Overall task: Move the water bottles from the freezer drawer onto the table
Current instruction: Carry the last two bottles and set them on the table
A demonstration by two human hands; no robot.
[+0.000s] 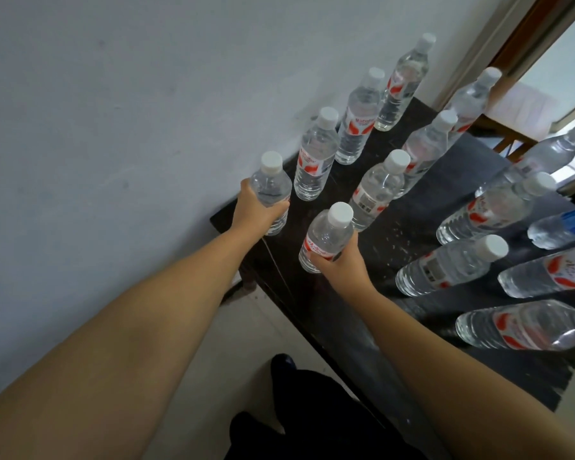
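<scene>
Setting two bottles on worktop (329, 293): left hand (251, 212) grasping bottle (271, 190), right hand (341, 263) grasping another (327, 235). Many already placed; freezer drawer unseen, remainder unknown.

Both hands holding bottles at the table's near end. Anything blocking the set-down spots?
Nothing visible. The left hand grips its bottle at the table corner; the right hand holds its bottle over bare tabletop. The standing bottles lie farther back.

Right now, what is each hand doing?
Left hand: gripping a water bottle by the wall.
Right hand: gripping another water bottle.
</scene>
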